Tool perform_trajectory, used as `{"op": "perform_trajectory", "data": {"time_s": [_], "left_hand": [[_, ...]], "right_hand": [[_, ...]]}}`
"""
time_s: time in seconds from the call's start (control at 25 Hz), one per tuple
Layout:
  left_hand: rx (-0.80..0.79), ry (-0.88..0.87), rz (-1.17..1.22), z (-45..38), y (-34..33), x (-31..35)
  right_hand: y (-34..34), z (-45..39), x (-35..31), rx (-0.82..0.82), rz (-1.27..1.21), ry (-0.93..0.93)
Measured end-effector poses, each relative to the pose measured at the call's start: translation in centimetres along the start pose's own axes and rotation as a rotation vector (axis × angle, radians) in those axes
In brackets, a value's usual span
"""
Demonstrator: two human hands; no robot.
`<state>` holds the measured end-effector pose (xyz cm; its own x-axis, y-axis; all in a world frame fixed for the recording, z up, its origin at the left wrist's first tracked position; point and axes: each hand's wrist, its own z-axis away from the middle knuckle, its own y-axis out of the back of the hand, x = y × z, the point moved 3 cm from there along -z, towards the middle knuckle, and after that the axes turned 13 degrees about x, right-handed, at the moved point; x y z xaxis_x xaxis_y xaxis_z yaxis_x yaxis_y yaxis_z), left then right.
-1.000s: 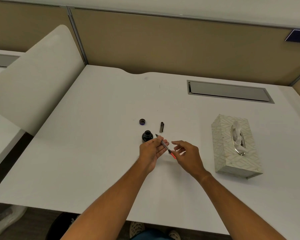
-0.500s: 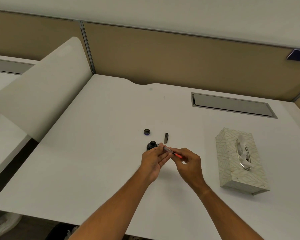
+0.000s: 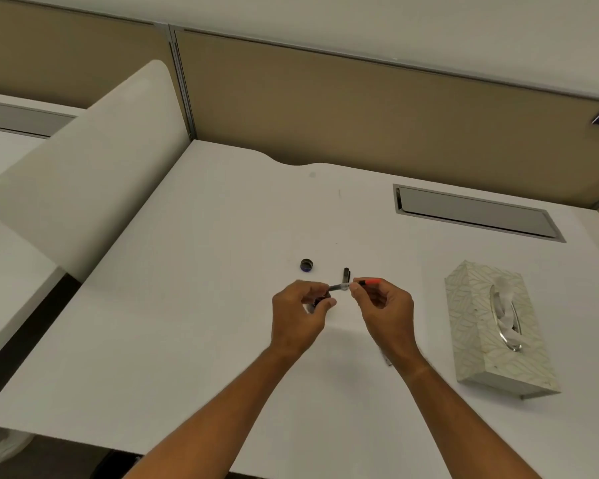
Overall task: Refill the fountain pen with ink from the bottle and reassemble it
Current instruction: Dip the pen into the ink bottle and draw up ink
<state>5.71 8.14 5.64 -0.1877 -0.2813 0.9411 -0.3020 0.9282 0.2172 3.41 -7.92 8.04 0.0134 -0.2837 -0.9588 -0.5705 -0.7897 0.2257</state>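
Both hands hold the open fountain pen [image 3: 341, 288] level above the desk. My left hand [image 3: 300, 314] pinches its dark nib end. My right hand [image 3: 382, 304] grips the clear converter, whose red end [image 3: 370, 281] sticks out past the fingers. The dark ink bottle [image 3: 320, 302] stands under my left hand, mostly hidden by the fingers. Its cap [image 3: 306, 264] lies open side up just beyond. A short dark pen part [image 3: 346, 273] lies on the desk behind the pen.
A patterned tissue box [image 3: 481, 340] lies to the right on the white desk [image 3: 187, 305]. A metal cable hatch [image 3: 474, 212] sits at the back right. A white divider [image 3: 83, 174] borders the left side, with tan partition walls behind. A thin object [image 3: 388, 359] lies by my right wrist.
The pen has turned from slanted to level. My right hand has closed on the converter end and both hands rose slightly. The camera view has shifted.
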Motion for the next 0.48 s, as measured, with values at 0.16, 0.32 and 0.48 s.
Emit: {"op": "perform_trajectory", "data": {"time_s": [0.16, 0.32, 0.48], "left_hand": [[-0.056, -0.159, -0.124, -1.6, -0.9, -0.5], [-0.107, -0.231, -0.167, -2.0, -2.1, -0.9], [-0.067, -0.235, -0.16, -2.4, -2.2, -1.0]], "right_hand": [[-1.0, 0.0, -0.4, 0.04, 0.037, 0.028], [-1.6, 0.0, -0.3, 0.071, 0.063, 0.062], [-1.9, -0.3, -0.2, 0.043, 0.087, 0.087]]}}
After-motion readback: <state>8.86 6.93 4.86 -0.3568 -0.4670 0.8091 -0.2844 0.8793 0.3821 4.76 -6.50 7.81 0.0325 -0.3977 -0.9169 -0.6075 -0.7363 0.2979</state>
